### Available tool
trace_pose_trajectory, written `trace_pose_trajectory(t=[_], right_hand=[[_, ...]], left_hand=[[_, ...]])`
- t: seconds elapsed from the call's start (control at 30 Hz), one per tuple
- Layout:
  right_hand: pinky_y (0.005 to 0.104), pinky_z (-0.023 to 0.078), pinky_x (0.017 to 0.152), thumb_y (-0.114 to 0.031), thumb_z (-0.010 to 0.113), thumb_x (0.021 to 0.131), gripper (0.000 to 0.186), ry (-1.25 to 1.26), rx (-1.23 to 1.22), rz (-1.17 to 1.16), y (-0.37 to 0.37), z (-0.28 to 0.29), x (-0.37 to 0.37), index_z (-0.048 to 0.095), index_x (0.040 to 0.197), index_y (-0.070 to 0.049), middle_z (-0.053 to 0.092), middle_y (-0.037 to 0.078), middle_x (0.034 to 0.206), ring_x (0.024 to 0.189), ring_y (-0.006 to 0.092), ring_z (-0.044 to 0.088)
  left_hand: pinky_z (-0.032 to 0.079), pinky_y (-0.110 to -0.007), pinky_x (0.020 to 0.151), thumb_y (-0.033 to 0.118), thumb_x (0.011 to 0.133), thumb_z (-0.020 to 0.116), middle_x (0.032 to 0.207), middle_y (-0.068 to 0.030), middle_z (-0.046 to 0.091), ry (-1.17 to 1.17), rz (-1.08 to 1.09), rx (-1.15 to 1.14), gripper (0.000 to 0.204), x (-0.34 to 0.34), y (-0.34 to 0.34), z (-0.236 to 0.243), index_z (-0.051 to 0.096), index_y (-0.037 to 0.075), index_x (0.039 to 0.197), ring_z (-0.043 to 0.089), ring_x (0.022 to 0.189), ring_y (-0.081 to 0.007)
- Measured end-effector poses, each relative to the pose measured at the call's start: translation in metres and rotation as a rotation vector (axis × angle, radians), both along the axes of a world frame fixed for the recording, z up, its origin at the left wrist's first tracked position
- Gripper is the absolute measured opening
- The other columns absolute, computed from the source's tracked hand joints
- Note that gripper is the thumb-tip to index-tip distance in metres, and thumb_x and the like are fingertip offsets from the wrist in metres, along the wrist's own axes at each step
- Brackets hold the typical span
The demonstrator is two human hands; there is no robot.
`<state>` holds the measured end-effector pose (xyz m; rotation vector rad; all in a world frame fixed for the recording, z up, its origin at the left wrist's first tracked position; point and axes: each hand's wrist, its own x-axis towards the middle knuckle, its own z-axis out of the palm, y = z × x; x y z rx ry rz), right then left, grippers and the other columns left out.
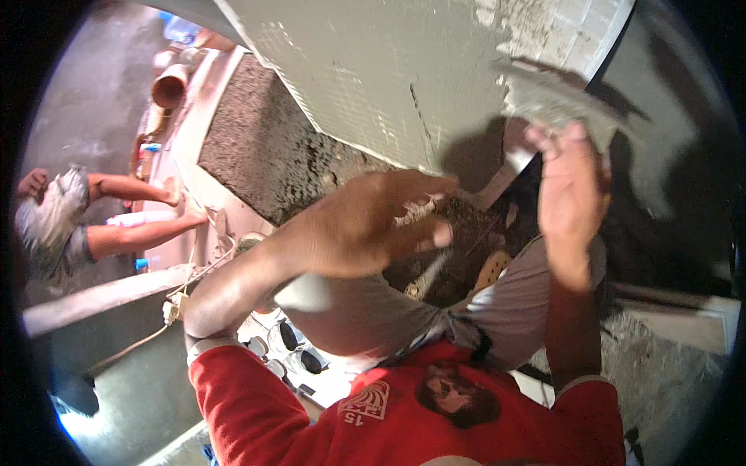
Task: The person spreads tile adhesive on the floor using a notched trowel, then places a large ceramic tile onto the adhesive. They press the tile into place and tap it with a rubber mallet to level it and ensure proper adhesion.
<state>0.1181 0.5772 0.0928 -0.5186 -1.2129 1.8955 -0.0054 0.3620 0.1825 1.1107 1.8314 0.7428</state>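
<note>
Up at two o'clock, the plastering trowel (556,97), loaded with grey mortar, lies against the grey plastered wall (373,70); the right hand (571,198) has its grip closed on the handle below the blade. At centre, the left hand (365,225) pinches a dark clump of wet mortar (458,217), grip narrow around it. Below the smooth coat runs a rough, dark, unfinished band (256,147). At nine o'clock another person (85,217) crouches on a pale ledge (109,295), orange pipes (171,81) at eleven o'clock, grey floor (85,101) beyond.
</note>
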Motion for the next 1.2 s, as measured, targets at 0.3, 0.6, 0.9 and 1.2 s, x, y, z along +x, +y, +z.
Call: trace_pose_trajectory(t=[0.3,0.6,0.9,1.2], right_hand=[[0.0507,0.052,0.103,-0.011,0.061,0.102,0.037,0.019,-0.125,-0.181,-0.051,-0.048,0.030,0.056,0.138,-0.006,0.065,0.014,0.133,0.119,0.0284,0.064],[0.0557,0.041,0.118,-0.008,0.069,0.098,0.045,-0.149,-0.911,-0.398,-0.188,-0.231,-0.007,0.049,0.139,-0.007,0.054,0.010,0.139,0.134,0.0304,0.050],[0.0534,0.038,0.122,-0.016,0.070,0.100,0.050,-0.070,-0.919,-0.398,-0.211,-0.337,-0.049,0.046,0.143,-0.004,0.047,0.013,0.145,0.138,0.0324,0.046],[0.0468,0.048,0.113,-0.017,0.072,0.100,0.046,-0.350,-0.683,-0.532,-0.188,-0.293,-0.095,0.052,0.140,-0.011,0.058,0.007,0.132,0.128,0.0259,0.054]], left_hand=[[0.056,-0.043,0.088,0.022,0.087,0.068,0.099,-0.0142,0.075,0.226,-0.892,0.490,0.028,0.046,-0.034,0.007,0.078,0.000,0.101,0.072,0.096,-0.0345],[0.062,-0.047,0.074,0.017,0.083,0.070,0.091,-0.0224,0.076,0.163,-1.033,0.145,0.020,-0.011,-0.048,-0.033,0.079,0.002,0.092,0.076,0.085,-0.0385],[0.058,-0.043,0.083,0.016,0.087,0.066,0.110,-0.0191,0.076,0.242,-1.156,0.248,0.025,-0.021,-0.081,-0.016,0.077,-0.001,0.101,0.074,0.091,-0.0338],[0.057,-0.045,0.086,0.019,0.089,0.065,0.112,-0.0201,0.076,0.127,-1.150,0.241,0.029,-0.027,-0.079,-0.017,0.077,-0.001,0.106,0.073,0.097,-0.0345]])
